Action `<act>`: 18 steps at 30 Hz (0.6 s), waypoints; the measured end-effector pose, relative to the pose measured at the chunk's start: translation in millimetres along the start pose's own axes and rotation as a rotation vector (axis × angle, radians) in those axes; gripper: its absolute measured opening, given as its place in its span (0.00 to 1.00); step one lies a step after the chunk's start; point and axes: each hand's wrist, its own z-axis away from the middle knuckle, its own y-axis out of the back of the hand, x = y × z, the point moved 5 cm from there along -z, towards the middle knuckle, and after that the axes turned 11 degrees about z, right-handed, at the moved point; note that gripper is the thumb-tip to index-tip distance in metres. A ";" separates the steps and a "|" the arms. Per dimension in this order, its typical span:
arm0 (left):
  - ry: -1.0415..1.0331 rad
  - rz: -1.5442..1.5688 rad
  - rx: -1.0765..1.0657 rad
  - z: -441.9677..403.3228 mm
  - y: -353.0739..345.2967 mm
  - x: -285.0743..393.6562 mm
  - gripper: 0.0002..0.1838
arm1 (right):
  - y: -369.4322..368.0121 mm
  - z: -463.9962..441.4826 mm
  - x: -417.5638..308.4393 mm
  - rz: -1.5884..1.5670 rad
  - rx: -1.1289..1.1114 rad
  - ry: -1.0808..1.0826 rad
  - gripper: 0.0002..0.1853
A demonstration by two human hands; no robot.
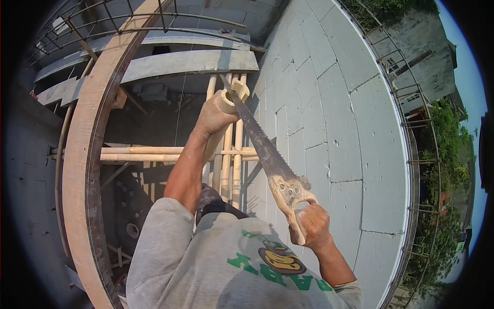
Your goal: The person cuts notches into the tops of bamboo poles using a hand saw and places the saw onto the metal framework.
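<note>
My right hand (313, 225) is wrapped round the pale wooden handle of a hand saw (261, 140). The long dark blade slants up and left, its toothed edge facing right. Near its tip, the blade lies against the notched top end of a bamboo pole (227, 103). Just below that end, my left hand (212, 114) grips the pole with the fingers closed round it. My left forearm hides much of the pole lower down. Whether the blade is cutting in or only resting there, I cannot tell.
A grey block wall (334, 129) rises close on the right. Several upright bamboo poles (238, 172) cross horizontal ones (144, 154). On the left runs a long timber beam (82, 154). Grey boards (190, 64) and rebar (206, 19) are ahead; the floor lies far below.
</note>
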 end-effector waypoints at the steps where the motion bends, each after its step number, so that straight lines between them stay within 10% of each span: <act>1: 0.005 -0.010 0.029 1.5 0.4 5.7 0.31 | -10.2 -11.8 4.8 -0.002 0.011 0.025 0.11; 6: -0.039 -0.078 -0.016 14.6 6.5 -7.3 0.24 | -72.1 -137.6 -1.0 -0.075 0.065 0.043 0.09; 13: 0.013 -0.037 0.006 -2.9 2.3 5.1 0.30 | -6.0 11.0 -2.1 0.003 -0.095 -0.044 0.09; 18: -0.024 -0.028 -0.049 13.1 0.6 -7.1 0.29 | -64.2 -96.9 13.5 -0.073 0.052 0.065 0.10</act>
